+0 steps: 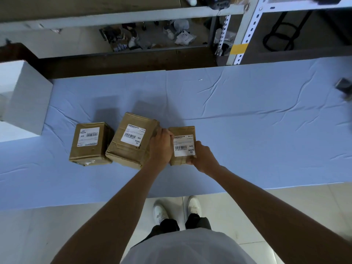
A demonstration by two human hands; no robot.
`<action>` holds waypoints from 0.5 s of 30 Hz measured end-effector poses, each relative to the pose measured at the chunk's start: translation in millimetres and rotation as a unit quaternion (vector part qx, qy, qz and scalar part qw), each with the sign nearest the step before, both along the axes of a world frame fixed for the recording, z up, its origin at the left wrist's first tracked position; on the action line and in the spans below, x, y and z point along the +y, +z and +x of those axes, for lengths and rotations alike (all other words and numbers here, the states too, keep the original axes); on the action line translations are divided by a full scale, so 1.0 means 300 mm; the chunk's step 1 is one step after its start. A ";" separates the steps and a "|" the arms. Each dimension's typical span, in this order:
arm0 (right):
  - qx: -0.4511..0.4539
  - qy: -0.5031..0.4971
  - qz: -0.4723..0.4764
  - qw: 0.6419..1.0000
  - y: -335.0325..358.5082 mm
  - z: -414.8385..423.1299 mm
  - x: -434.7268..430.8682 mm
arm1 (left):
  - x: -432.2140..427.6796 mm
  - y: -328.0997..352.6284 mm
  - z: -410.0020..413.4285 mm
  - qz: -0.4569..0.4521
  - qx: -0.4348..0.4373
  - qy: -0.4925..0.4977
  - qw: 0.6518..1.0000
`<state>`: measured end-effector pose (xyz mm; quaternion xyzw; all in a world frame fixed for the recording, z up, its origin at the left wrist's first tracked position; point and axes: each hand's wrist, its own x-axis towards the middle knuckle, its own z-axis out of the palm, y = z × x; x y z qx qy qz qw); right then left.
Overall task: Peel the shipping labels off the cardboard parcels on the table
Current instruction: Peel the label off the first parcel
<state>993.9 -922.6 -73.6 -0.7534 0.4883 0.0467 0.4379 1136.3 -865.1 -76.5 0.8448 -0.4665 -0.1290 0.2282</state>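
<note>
Three cardboard parcels stood in a row on the blue-covered desk (247, 121). The left parcel (89, 151) carried the left label (89, 137) on its top face. The middle parcel (127, 151), close beside it, carried the middle label (133, 134). The right parcel (182, 131) stood just beside the middle parcel, with the right label (183, 147) flat on top.

The left hand (161, 147) gripped the right parcel's left side, fingers pressed together and curled over the top edge. The right hand (202, 157) gripped the near right corner, thumb at the right label's edge. Whether the thumb pinched the label could not be determined.

A white box (24, 100) stood at the desk's left end.
</note>
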 end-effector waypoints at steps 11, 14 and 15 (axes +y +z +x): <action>0.009 0.011 0.009 1.000 0.001 -0.003 -0.020 | 0.007 0.010 0.004 -0.002 0.078 0.028 0.997; 0.005 0.013 0.014 1.000 0.003 -0.002 -0.022 | 0.028 0.004 0.009 -0.069 0.186 0.055 0.979; 0.004 0.013 0.016 1.000 0.005 -0.002 -0.022 | 0.037 0.002 0.013 -0.078 0.219 0.060 0.971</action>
